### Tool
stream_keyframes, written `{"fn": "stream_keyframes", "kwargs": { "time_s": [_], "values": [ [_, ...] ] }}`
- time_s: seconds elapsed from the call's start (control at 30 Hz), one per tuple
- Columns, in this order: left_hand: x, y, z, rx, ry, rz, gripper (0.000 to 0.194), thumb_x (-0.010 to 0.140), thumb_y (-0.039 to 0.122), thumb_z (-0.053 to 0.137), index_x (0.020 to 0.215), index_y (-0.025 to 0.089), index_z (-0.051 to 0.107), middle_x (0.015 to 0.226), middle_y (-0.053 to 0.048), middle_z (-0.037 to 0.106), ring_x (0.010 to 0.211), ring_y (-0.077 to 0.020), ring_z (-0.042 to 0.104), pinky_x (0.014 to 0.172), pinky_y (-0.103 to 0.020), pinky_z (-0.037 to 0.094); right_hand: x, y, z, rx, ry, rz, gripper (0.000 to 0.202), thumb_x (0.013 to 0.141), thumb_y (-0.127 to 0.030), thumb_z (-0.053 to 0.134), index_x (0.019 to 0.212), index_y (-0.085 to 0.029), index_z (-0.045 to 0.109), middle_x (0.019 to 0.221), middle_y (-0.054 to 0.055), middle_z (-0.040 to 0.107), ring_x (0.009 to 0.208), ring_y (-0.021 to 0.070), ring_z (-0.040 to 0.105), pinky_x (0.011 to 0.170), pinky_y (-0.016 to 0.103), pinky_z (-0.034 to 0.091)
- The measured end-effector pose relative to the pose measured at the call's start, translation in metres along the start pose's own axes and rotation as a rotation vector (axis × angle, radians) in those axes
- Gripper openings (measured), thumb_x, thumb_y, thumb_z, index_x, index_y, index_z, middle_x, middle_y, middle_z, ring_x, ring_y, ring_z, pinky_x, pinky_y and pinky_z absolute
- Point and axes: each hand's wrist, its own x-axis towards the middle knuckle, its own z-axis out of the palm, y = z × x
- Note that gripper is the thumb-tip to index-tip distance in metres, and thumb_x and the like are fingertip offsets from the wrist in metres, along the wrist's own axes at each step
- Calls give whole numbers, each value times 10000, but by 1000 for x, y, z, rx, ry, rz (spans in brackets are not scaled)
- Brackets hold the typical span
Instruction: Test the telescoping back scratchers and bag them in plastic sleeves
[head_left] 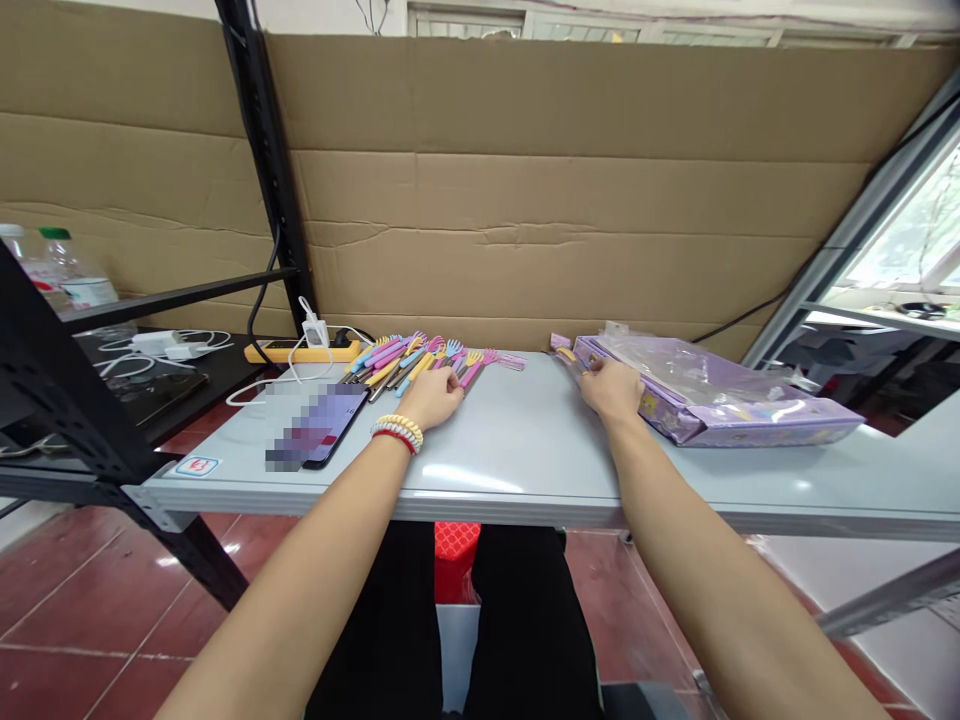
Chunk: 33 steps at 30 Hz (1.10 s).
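My left hand, with beaded bracelets at the wrist, rests on the table at the near edge of a pile of small colourful forks. Its fingers are curled and closed; what lies within them is hidden. The forks have pink, yellow, blue and purple heads, some with dark handles. My right hand is closed on a small clear packet with purple and yellow parts, just left of a purple box. Crumpled clear plastic covers the top of that box. Beyond the forks lies a pink-striped piece.
A phone lies left of my left hand. Behind it are a yellow power strip and white charging cables. Cardboard walls off the back. A black shelf post stands left; bottles are on the side shelf.
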Motion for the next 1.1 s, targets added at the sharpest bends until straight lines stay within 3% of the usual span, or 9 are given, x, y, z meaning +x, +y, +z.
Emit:
{"fn": "stream_keyframes", "kwargs": {
  "time_s": [0.1,0.23,0.3,0.37,0.43,0.53,0.67,0.83,1.1],
  "values": [
    [0,-1,1,-10,27,9,94,770,220,527,776,193,617,806,-47,681,784,-198,610,761,-312,464,-2,-5,2,-113,-39,127,285,764,-297,567,953,-126,694,1014,218,650,1074,350,557,917,498,362],
    [0,-1,1,-16,74,-20,104,775,205,510,775,189,613,803,-50,679,789,-196,609,757,-310,464,-6,-12,2,-164,-52,172,301,735,-275,573,941,-87,687,1016,241,641,1088,381,525,908,527,344],
    [0,0,0,-14,86,-48,101,778,205,510,794,192,610,810,-48,679,786,-193,610,757,-309,467,-9,-16,1,-122,46,86,297,747,-265,542,952,-103,684,1041,224,639,1099,371,506,909,528,339],
    [0,2,-1,18,112,-90,108,780,204,507,821,197,608,836,-54,680,797,-202,616,765,-321,471,-12,-22,2,-46,172,-85,299,765,-240,500,973,-118,677,1068,196,639,1101,338,501,916,493,350],
    [0,2,-3,87,154,-157,126,777,197,508,846,194,613,903,-85,679,854,-232,621,792,-350,473,-17,-28,7,22,205,-285,284,767,-206,480,953,-123,678,1047,166,655,1065,293,526,910,417,375],
    [-1,0,-6,193,190,-249,158,768,197,522,871,174,640,999,-149,663,964,-290,608,837,-390,471,-25,-38,18,87,-18,-477,237,743,-171,491,869,-141,689,891,105,694,868,217,595,803,299,420],
    [-1,-1,-5,251,147,-252,210,791,236,514,891,158,681,1030,-178,655,998,-318,602,856,-409,476,-30,-44,30,105,-335,-490,165,719,-174,531,762,-160,689,707,36,677,673,152,583,666,234,408],
    [-1,-1,-2,301,82,-200,261,809,260,490,920,158,703,1033,-173,656,993,-317,611,862,-410,480,-29,-44,31,153,-380,-388,147,722,-206,554,751,-156,690,710,28,676,669,142,575,640,225,400],
    [-1,2,0,377,-17,-198,266,809,297,502,947,177,695,1060,-160,655,994,-300,620,852,-378,485,-29,-46,29,146,-407,-386,137,731,-203,564,759,-156,690,735,29,680,683,142,577,637,224,396]
  ]
}}
